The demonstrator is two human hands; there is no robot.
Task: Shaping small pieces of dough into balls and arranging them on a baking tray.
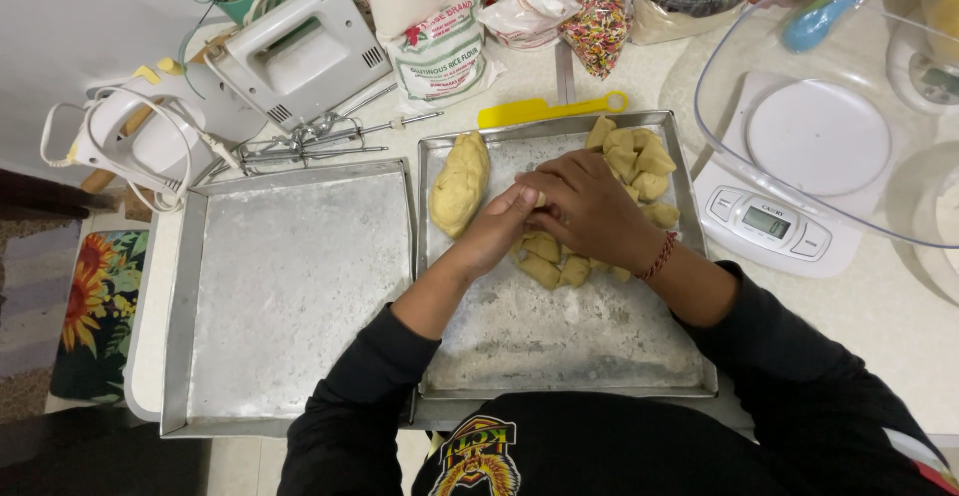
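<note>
My left hand (496, 231) and my right hand (589, 206) meet over the right metal tray (559, 356), fingers curled together around a small piece of yellow dough that is mostly hidden between them. A long yellow dough log (460, 184) lies on the tray just left of my hands. Several cut dough pieces (639, 161) are heaped at the tray's far right corner, and more dough chunks (554, 268) lie right under my hands. A red thread bracelet sits on my right wrist.
A second metal tray (290, 296) lies to the left. Behind it are a white hand mixer (300, 56) and loose beaters (320, 141). A yellow scraper (549, 109), flour bags, a sprinkle bag (596, 16), a white kitchen scale (789, 176) and a transparent bowl (719, 86) ring the trays.
</note>
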